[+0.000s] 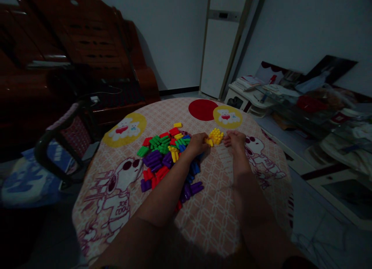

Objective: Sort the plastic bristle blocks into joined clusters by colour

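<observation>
Over the round table, my left hand [198, 144] is closed, with a yellow plastic building block [209, 142] at its fingertips. Just beyond those fingers sits a cluster of yellow knobbed blocks [216, 136], fitted close together. To the right of the cluster is my right hand [236, 139], its fingers curled in toward the palm; what they hold, if anything, is hidden. Left of and beneath my left forearm spreads a loose pile of blocks: green ones [160, 142], purple ones [153, 160], red ones [158, 175] and blue ones [194, 170]. My forearm covers part of the pile.
A patterned cloth [216, 207] with cartoon dogs covers the table. One yellow block [177, 125] lies at the pile's far edge. A chair [65, 139] stands at the left, before a wooden bench [95, 40]. A cluttered low cabinet [279, 125] runs along the right.
</observation>
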`<state>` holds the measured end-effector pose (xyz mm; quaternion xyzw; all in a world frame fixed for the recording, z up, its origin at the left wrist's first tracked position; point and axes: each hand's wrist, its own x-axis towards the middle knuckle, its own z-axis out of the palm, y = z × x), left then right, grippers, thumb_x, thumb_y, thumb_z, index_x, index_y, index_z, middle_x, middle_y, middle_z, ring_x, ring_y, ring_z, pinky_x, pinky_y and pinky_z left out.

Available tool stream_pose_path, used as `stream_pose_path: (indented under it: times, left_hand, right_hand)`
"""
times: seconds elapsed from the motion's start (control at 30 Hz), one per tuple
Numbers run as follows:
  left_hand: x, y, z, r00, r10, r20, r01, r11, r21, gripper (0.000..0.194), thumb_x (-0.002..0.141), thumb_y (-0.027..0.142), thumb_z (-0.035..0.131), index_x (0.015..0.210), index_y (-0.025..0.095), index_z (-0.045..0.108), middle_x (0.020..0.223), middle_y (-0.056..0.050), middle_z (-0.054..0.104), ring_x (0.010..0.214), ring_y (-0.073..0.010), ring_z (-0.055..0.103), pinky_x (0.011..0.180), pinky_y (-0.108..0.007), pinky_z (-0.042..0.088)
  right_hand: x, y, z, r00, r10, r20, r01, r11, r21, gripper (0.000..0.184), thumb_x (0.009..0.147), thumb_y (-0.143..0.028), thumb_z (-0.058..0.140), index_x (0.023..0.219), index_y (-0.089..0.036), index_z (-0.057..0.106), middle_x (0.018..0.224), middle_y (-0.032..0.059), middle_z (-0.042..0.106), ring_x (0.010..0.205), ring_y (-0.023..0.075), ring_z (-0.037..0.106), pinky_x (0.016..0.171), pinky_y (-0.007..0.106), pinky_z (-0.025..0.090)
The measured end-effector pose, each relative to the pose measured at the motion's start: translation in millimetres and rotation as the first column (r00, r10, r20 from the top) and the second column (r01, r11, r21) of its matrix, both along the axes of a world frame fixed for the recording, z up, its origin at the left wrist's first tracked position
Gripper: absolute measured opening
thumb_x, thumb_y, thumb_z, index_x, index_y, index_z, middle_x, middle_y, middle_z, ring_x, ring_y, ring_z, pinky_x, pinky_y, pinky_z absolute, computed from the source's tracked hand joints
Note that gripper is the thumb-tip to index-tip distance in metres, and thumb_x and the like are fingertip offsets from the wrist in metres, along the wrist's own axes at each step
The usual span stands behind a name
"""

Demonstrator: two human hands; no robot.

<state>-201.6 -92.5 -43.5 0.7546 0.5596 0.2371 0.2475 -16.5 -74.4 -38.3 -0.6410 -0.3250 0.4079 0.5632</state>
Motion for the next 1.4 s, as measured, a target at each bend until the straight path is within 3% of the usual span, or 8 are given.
stream_pose_path:
  times: [0.13,0.33,0.53,0.77,0.93,1.4]
  left_hand:
    - [-8,12,10.7,0.998,-0.024,-0.059,0.024,1.0,0.002,0.03,0.083,0.02,0.064,0.11,0.014,0.076,0.104,-0.01,0.078,0.094,-0.0218,0.071,0.086,-0.03,0.055]
    - [4,32,22.4,0.99,-0.003,-0.141,0.003,1.0,0.002,0.028,0.087,0.02,0.06,0.103,0.015,0.082,0.101,-0.012,0.08,0.095,-0.0227,0.072,0.092,-0.03,0.053]
    - [11,38,19.9,0.991,0.042,-0.127,-0.044,0.999,-0.009,0.031,0.091,0.02,0.055,0.102,0.013,0.083,0.098,-0.013,0.081,0.092,-0.0229,0.073,0.09,-0.029,0.054]
    - [13,34,19.5,0.987,0.084,-0.137,-0.089,0.995,-0.033,0.035,0.087,0.012,0.053,0.11,0.013,0.08,0.108,-0.013,0.079,0.102,-0.0232,0.072,0.093,-0.029,0.052]
    - [15,29,17.0,0.978,0.12,-0.171,-0.122,0.993,-0.002,0.039,0.099,0.023,0.043,0.103,0.009,0.079,0.108,-0.019,0.077,0.104,-0.0243,0.071,0.093,-0.03,0.05]
    - [19,31,13.9,0.98,0.16,-0.115,-0.163,0.986,-0.017,0.033,0.094,0.022,0.052,0.107,0.012,0.08,0.107,-0.013,0.079,0.1,-0.0219,0.071,0.088,-0.027,0.051]
  right_hand:
    - [0,-1,-1.6,0.999,-0.009,-0.036,0.008,1.0,-0.017,0.014,0.084,-0.013,0.059,0.071,-0.018,0.058,0.045,-0.0043,0.057,0.031,0.0097,0.048,0.031,0.018,0.037]
    - [4,3,-7.0,0.999,-0.002,-0.038,0.002,1.0,-0.01,0.016,0.082,-0.015,0.063,0.068,-0.019,0.058,0.047,-0.003,0.059,0.033,0.0102,0.051,0.033,0.018,0.04]
    - [5,4,-9.2,0.999,0.014,-0.044,-0.014,1.0,-0.014,0.013,0.08,-0.014,0.062,0.069,-0.018,0.059,0.046,-0.0027,0.059,0.031,0.0101,0.049,0.032,0.018,0.038]
    - [1,2,-7.9,0.999,0.008,-0.053,-0.009,1.0,-0.009,0.01,0.083,-0.013,0.061,0.074,-0.016,0.059,0.045,-0.0053,0.058,0.031,0.0082,0.048,0.031,0.015,0.036]
    - [0,1,-4.8,0.999,0.023,-0.045,-0.023,1.0,0.0,0.012,0.084,-0.011,0.057,0.073,-0.015,0.058,0.044,-0.0043,0.057,0.03,0.0087,0.049,0.03,0.016,0.036]
    - [2,4,-9.8,0.999,0.024,-0.04,-0.024,1.0,0.005,0.009,0.081,-0.012,0.061,0.072,-0.016,0.06,0.043,-0.0045,0.058,0.03,0.0086,0.048,0.03,0.015,0.036]
